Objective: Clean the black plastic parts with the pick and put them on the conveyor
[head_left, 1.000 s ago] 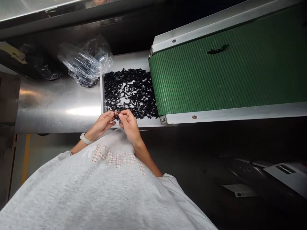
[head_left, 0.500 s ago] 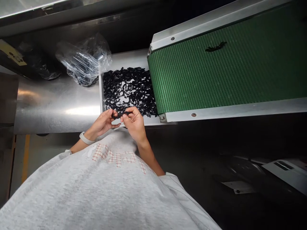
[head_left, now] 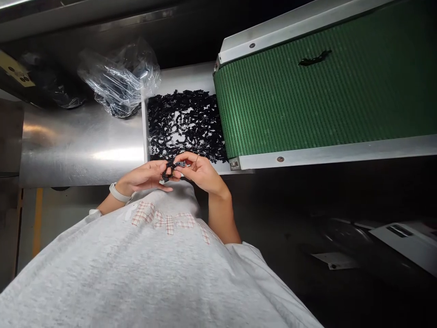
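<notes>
My left hand (head_left: 143, 176) and my right hand (head_left: 200, 171) meet in front of my chest, with their fingertips pinching a small black plastic part (head_left: 172, 167). Much of that part is hidden by my fingers, so its shape is hard to tell. Just beyond my hands, a heap of many black plastic parts (head_left: 184, 125) lies spread on a pale metal tray (head_left: 180, 77). My fingers are close to the heap's near edge, apparently not touching it.
A green ribbed conveyor belt (head_left: 324, 86) with steel side rails ends at the tray, carrying a black piece (head_left: 314, 58). A clear plastic bag (head_left: 119, 79) holding dark items sits beyond a steel surface (head_left: 78, 150). A pale band (head_left: 118, 192) circles my left wrist.
My hands have dropped slightly toward my chest, and my right hand has turned with its wrist swung outward. The black part stays pinched between both hands. The view has shifted slightly.
</notes>
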Tool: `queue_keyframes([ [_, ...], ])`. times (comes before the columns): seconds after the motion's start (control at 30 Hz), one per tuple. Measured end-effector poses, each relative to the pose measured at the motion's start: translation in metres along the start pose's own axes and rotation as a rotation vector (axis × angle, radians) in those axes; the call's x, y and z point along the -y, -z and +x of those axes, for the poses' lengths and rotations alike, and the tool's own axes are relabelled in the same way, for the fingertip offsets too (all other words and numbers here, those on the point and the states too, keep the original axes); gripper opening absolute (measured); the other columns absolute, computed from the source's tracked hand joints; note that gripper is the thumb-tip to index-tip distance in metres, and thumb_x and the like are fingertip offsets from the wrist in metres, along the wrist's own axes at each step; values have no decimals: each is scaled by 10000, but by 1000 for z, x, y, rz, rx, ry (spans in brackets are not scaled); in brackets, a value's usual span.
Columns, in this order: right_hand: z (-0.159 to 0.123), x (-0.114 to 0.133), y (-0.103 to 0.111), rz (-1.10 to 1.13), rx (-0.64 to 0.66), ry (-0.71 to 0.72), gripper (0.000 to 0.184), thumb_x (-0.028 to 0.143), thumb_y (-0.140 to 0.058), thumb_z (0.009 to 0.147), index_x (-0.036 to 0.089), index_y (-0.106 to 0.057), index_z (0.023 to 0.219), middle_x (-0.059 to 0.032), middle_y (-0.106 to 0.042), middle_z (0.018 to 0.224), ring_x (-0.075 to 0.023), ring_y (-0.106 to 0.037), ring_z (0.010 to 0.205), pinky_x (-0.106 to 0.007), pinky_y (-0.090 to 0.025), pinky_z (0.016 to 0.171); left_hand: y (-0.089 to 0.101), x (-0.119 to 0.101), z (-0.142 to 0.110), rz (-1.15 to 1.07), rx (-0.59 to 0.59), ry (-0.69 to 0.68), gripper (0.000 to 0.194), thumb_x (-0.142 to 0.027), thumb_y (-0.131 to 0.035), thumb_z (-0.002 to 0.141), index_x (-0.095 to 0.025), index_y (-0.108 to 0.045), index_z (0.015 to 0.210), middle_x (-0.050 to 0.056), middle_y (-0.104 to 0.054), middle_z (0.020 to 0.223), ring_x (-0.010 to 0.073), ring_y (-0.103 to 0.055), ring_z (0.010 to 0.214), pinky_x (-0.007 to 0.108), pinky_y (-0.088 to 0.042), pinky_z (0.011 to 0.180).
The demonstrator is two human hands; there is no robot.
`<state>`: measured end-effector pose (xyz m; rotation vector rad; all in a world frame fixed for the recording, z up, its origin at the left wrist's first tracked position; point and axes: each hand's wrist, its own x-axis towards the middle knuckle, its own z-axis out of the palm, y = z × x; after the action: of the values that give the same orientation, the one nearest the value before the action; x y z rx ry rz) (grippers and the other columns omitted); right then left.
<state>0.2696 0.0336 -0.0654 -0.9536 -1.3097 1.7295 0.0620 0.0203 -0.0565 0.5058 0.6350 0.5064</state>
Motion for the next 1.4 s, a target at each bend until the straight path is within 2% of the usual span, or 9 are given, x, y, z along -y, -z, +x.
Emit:
queue_keyframes([
  [0.23, 4, 9, 3, 111, 296, -32, 343, 524, -752, 837, 214, -647, 937, 16, -693, 678, -120, -603, 551, -267, -480, 543, -5, 2, -2, -80, 97, 35, 422, -540, -849, 714, -164, -667, 772, 101, -742, 933, 270, -730, 983, 422, -656, 769],
  [0.4, 7, 17, 3, 115, 358, -9, 304, 505, -719, 883, 224, -639, 965, 24, -667, 690, -107, -585, 561, -264, -496, 566, -12, 1, -3, -101, 56, -5, 417, -531, -850, 717, -163, -657, 755, 89, -737, 927, 238, -717, 957, 402, -659, 770],
  [0.57, 2, 26, 4, 18, 187, 68, 381, 509, -757, 857, 251, -669, 1122, 45, -521, 747, -95, -494, 623, -236, -458, 580, -26, -6, -12, -143, -37, -94, 418, -506, -881, 680, -163, -657, 759, 58, -709, 923, 210, -687, 946, 415, -658, 784],
  [0.67, -5, 30, 2, 50, 6, 113, 358, 562, -644, 921, 262, -720, 1101, 42, -430, 729, -98, -398, 583, -241, -391, 527, -35, -10, -18, -191, -82, -139, 395, -492, -874, 690, -170, -659, 767, 33, -691, 953, 198, -679, 957, 417, -655, 790],
  [0.87, -21, 49, -16, -300, -381, 557, 295, 402, -533, 1028, 285, -796, 965, -24, -604, 835, -172, -574, 843, -336, -489, 753, -50, -10, -23, -218, -80, -159, 410, -516, -881, 664, -179, -656, 729, 31, -671, 952, 246, -694, 1021, 427, -644, 791],
  [0.93, -26, 58, -25, -424, -483, 673, 245, 325, -553, 1029, 307, -796, 1006, -11, -635, 799, -167, -586, 801, -324, -488, 695, -52, -10, -24, -183, -71, -167, 427, -539, -876, 659, -179, -651, 712, 39, -673, 947, 255, -695, 1039, 428, -632, 823],
  [1.07, -34, 68, -43, -522, -492, 821, 221, 232, -564, 1021, 313, -757, 1095, 6, -729, 829, -161, -685, 787, -321, -560, 674, -57, -11, -27, -105, -85, -217, 442, -586, -854, 666, -192, -659, 720, 42, -678, 938, 257, -680, 1065, 435, -600, 896],
  [1.3, -37, 62, -57, -575, -435, 874, 191, 157, -589, 988, 271, -701, 1092, -23, -792, 1047, -152, -759, 891, -290, -640, 706, -65, -9, -30, -63, -91, -384, 409, -580, -807, 751, -198, -661, 733, -9, -624, 775, 153, -636, 822, 332, -539, 896],
  [1.4, -33, 62, -61, -531, -411, 893, 196, 141, -570, 989, 282, -693, 1050, -9, -809, 1006, -141, -775, 831, -268, -653, 666, -65, -8, -31, -47, -116, -411, 378, -561, -816, 751, -212, -673, 734, -17, -592, 740, 144, -615, 784, 321, -531, 896],
])
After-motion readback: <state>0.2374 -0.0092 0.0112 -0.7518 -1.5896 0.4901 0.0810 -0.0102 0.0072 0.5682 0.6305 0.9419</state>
